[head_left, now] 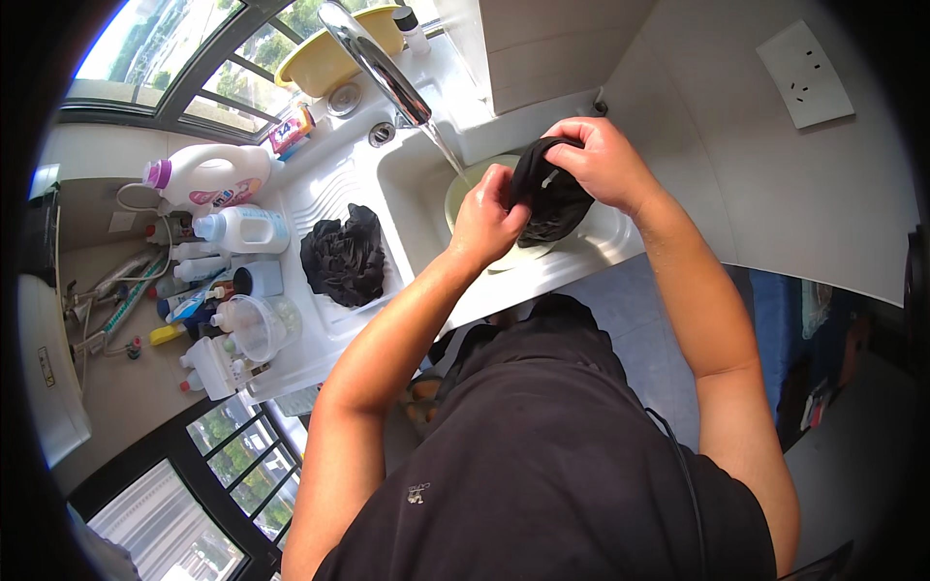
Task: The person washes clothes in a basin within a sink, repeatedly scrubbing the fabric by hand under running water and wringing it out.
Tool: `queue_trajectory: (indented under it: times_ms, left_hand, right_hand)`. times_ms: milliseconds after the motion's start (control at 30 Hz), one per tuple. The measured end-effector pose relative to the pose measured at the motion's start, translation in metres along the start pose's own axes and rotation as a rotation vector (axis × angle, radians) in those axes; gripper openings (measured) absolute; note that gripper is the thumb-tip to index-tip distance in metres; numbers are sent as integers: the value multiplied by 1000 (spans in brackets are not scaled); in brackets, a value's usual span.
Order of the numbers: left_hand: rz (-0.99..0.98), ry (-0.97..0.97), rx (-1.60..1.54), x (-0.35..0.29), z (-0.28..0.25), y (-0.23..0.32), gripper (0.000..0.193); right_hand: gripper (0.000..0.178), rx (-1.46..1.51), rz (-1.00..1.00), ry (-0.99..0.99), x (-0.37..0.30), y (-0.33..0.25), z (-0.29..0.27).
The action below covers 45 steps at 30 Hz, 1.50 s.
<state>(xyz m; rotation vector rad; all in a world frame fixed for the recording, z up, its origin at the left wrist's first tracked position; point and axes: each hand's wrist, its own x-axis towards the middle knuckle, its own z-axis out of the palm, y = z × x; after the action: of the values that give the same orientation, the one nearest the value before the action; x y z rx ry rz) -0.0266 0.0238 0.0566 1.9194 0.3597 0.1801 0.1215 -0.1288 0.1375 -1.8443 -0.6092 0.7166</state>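
Between my two hands a black garment (pixel 556 205) is held up over the sink, its lower part hanging into a pale green basin (pixel 455 198). My left hand (pixel 490 219) grips one edge with fingers closed. At the other edge, my right hand (pixel 603 163) pinches the cloth, slightly higher. Water runs from the chrome faucet (pixel 376 60) down to the basin's left side, near my left knuckles. Another bunched black cloth (pixel 344 256) lies on the ribbed drainboard left of the sink (pixel 412 174). The garment hides much of the basin.
White detergent jugs (pixel 254 232) and several smaller bottles crowd the counter's left end. A yellow basin (pixel 325 60) leans behind the faucet by the window, beside a small dark-capped bottle (pixel 411 31). The wall with a socket plate (pixel 805 75) closes the right side.
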Motion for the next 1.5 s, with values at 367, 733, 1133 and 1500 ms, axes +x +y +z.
queue_trajectory:
  times_ms: [367, 733, 1133, 1500]
  left_hand:
    - [-30, -222, 0, -6, -53, 25, 23]
    - [-228, -431, -4, 2, -54, 24, 28]
    - [-151, -581, 408, -16, -76, 25, 27]
    - [-152, -228, 592, -40, -80, -13, 40]
  right_hand:
    - [22, -79, -163, 283, -26, -30, -33]
    - [10, -40, -170, -92, -16, 29, -30]
    - [17, -368, -108, -311, -21, -7, -2]
    - [44, -691, 257, -469, -17, -5, -27]
